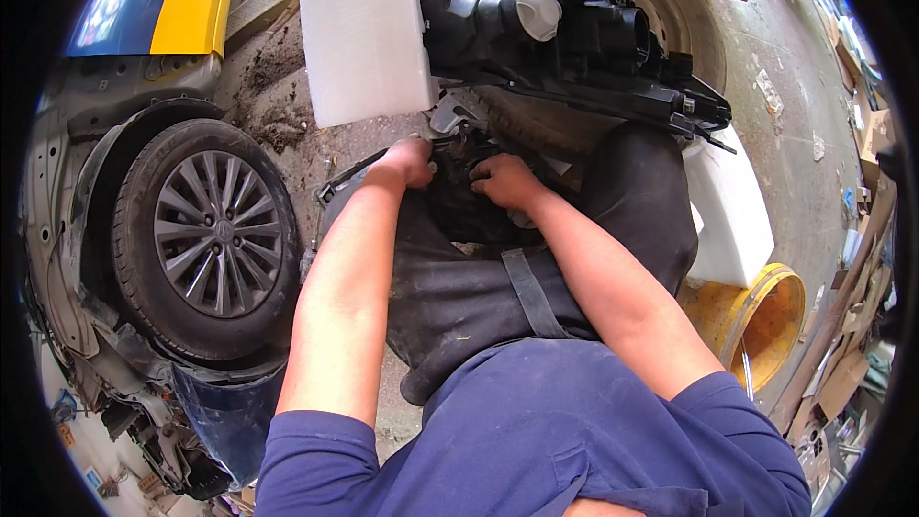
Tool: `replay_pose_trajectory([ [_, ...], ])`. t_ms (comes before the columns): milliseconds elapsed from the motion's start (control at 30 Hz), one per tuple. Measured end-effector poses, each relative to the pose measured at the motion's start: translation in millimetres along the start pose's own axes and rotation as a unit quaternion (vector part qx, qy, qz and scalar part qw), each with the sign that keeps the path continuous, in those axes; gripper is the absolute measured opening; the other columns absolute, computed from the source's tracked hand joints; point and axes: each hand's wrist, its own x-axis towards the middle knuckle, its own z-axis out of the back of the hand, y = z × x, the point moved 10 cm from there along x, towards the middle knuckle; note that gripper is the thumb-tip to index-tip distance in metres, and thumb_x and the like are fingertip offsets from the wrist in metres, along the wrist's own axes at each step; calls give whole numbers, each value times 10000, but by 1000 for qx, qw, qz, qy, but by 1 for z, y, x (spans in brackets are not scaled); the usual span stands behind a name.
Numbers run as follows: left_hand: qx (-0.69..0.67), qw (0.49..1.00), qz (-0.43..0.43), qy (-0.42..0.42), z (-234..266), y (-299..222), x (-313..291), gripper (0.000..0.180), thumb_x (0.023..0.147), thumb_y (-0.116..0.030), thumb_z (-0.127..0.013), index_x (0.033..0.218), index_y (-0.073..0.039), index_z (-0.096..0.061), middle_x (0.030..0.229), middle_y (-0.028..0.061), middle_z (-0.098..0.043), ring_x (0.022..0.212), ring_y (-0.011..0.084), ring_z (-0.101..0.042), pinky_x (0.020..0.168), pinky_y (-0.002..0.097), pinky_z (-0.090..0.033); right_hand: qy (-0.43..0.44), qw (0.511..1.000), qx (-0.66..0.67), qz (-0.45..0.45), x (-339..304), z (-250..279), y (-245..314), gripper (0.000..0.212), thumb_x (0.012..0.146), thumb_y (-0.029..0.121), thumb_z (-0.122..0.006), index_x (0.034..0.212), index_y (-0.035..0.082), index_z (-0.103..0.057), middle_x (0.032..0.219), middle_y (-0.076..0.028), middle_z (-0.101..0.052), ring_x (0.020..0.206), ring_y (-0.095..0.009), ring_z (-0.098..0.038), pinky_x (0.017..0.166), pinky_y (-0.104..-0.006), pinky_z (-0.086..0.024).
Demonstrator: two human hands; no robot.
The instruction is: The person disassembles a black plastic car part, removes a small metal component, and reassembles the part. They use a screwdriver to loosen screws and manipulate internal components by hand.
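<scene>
Between my thighs lies a dark, dirty car part [461,199], partly hidden by my hands and trousers. My left hand [414,161] is closed on its far left edge, with the fingertips out of sight. Just to the right, my right hand [503,180] has its fingers curled in against the part; what they pinch, if anything, cannot be made out. A small grey bracket-like piece [450,118] shows just beyond both hands. Farther off, a black headlight unit [574,43] with a pale round cap lies back side up, apart from my hands.
White foam blocks [364,33] [732,215] stand ahead left and at my right. Behind the headlight lies a large tyre [704,29]. A car wheel [215,230] and stripped bodywork are close on the left. A yellow bucket [766,311] lies tipped at right, near cardboard scraps [842,383].
</scene>
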Motion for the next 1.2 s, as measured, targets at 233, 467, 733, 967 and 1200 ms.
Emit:
replay_pose_trajectory([
  [233, 0, 1000, -4, -9, -4, 1, 2, 506, 891, -158, -773, 1375, -13, -789, 1509, 285, -712, 1430, 426, -681, 1207, 473, -570, 60, 995, -2, -83, 4, -1, -14, 353, 851, 329, -846, 1125, 113, -900, 1190, -198, -839, 1171, -443, -776, 1056, -507, -613],
  [467, -36, 999, 21, 1, -7, 9, 8, 497, 845, -143, -800, 1324, -10, -808, 1446, 275, -756, 1369, 420, -728, 1152, 485, -604, 18, 989, 38, -138, -4, -2, -21, 468, 934, 466, -828, 1134, 47, -880, 1243, -260, -821, 1193, -477, -767, 1057, -525, -602],
  [733, -63, 997, 42, 8, -5, 16, 7, 504, 843, -123, -800, 1338, -25, -805, 1452, 252, -762, 1386, 414, -720, 1148, 490, -601, -100, 989, 18, -108, 0, 9, -30, 407, 940, 370, -766, 1152, 38, -868, 1121, -271, -832, 1118, -481, -789, 1038, -523, -612],
  [967, -39, 999, 26, 15, 2, 6, 2, 484, 869, -148, -784, 1331, -3, -802, 1453, 263, -755, 1398, 419, -709, 1159, 485, -592, -89, 989, 16, -121, -1, 8, -30, 392, 953, 333, -729, 1204, 75, -883, 1180, -257, -828, 1152, -475, -779, 1059, -522, -609],
  [1200, -31, 999, 25, 12, -1, 11, 2, 483, 847, -131, -778, 1311, -2, -810, 1409, 269, -773, 1355, 409, -737, 1141, 484, -605, -66, 987, 102, -106, 11, -7, -35, 324, 946, 260, -718, 1176, 117, -897, 1222, -229, -826, 1167, -462, -779, 1032, -512, -616],
])
